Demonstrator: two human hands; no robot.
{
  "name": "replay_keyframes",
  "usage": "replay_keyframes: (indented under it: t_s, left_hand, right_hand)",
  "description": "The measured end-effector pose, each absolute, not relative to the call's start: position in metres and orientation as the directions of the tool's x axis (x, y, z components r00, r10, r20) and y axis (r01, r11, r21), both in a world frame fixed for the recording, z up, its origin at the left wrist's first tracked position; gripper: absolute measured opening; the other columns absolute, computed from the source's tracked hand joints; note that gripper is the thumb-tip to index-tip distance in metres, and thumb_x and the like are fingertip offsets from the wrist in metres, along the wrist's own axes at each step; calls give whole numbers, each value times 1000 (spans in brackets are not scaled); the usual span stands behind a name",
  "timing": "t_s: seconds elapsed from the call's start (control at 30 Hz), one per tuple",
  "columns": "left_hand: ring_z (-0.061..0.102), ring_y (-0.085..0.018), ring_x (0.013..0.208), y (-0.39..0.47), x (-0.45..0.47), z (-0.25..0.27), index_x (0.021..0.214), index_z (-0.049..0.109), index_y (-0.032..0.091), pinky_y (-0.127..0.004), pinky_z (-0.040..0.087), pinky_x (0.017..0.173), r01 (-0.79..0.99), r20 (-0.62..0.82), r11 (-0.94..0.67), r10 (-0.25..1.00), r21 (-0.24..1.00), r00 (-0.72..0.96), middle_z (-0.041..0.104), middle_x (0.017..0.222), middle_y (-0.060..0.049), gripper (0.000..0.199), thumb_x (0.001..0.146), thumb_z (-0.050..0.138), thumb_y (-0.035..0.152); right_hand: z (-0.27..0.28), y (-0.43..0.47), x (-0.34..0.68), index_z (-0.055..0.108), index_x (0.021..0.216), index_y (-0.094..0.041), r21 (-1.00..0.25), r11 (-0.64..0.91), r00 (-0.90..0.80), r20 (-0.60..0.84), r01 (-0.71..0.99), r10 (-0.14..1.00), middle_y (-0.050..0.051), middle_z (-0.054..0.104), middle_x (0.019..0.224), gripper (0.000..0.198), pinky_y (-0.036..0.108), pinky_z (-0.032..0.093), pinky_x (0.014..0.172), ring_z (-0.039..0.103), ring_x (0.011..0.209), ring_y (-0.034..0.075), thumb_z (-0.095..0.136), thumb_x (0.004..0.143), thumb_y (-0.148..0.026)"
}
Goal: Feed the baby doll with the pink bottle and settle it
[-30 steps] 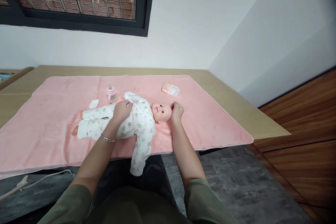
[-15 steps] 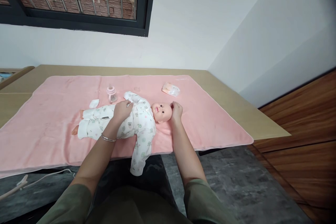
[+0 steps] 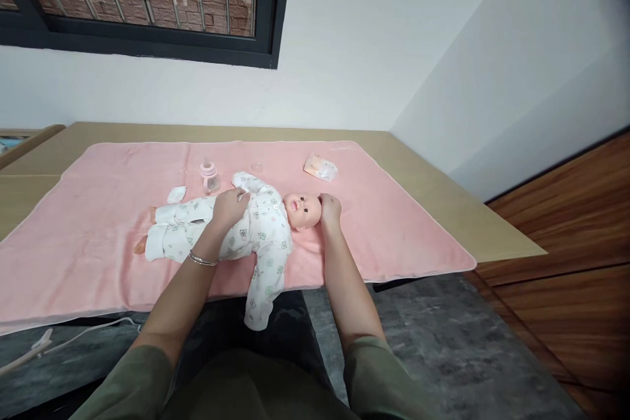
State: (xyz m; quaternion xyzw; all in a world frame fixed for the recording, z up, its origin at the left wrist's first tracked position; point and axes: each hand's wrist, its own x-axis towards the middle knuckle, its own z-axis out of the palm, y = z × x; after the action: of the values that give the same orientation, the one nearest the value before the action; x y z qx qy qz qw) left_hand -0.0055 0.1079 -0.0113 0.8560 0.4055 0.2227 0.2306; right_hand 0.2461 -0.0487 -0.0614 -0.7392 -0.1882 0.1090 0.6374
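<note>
A baby doll (image 3: 266, 222) in white printed clothes lies on its back, its head to the right and its bare feet to the left. One sleeve hangs over the table's front edge. My left hand (image 3: 229, 209) rests on the doll's middle, its fingers closed on the clothes. Against the crown of the doll's head (image 3: 304, 211) is my right hand (image 3: 331, 210), curled into a fist. Whatever its fingers may hold is hidden. Behind the doll stands a pink-topped baby bottle (image 3: 209, 178), and a white folded pad (image 3: 176, 194) lies near the legs.
A pink blanket (image 3: 394, 230) covers much of the wooden table (image 3: 433, 203). Toward the back lie a clear plastic packet (image 3: 321, 167) and a small transparent cap (image 3: 256, 167). A white cable (image 3: 88, 331) hangs at the lower left. Wooden panels (image 3: 566, 223) stand at the right.
My right hand has shifted slightly left, closer against the doll's head, and its fingers have curled in more. The left hand and the doll's body look unmoved.
</note>
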Motion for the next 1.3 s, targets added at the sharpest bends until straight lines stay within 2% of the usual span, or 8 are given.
replay_keyframes:
  t_s: [0.37, 0.7, 1.1, 1.3]
  left_hand:
    - [68, -26, 103, 108, -6, -12, 102, 76, 21, -33, 47, 84, 584, 199, -567, 795, 581, 573, 77, 110, -7, 36, 93, 45, 39]
    - [69, -26, 102, 109, -6, -13, 101, 76, 21, -33, 47, 85, 577, 207, -573, 791, 582, 576, 77, 109, -7, 36, 93, 45, 37]
    - [69, -26, 104, 108, -5, -12, 102, 76, 21, -33, 47, 87, 587, 201, -571, 793, 574, 575, 77, 111, -8, 36, 93, 45, 38]
    - [68, -26, 105, 109, -5, -12, 104, 76, 21, -33, 47, 87, 594, 194, -567, 796, 571, 574, 77, 112, -7, 36, 93, 45, 38]
  right_hand:
    - [-62, -49, 240, 39, 63, -21, -970, 27, 881, 230, 241, 415, -4, 39, 60, 24, 24, 33, 57, 38, 60, 10, 46, 78, -38]
    - [-70, -48, 250, 34, 58, -23, -976, -67, 893, 162, 209, 420, -4, 34, 52, 24, 26, 25, 51, 34, 56, 11, 47, 75, -33]
    - [-61, -51, 241, 32, 63, -23, -963, -9, 864, 236, 268, 445, -4, 31, 59, 27, 25, 29, 55, 32, 60, 10, 44, 81, -39]
    - [-66, -49, 246, 28, 62, -24, -968, -57, 870, 192, 244, 455, -5, 27, 57, 27, 26, 26, 52, 29, 58, 10, 45, 78, -37]
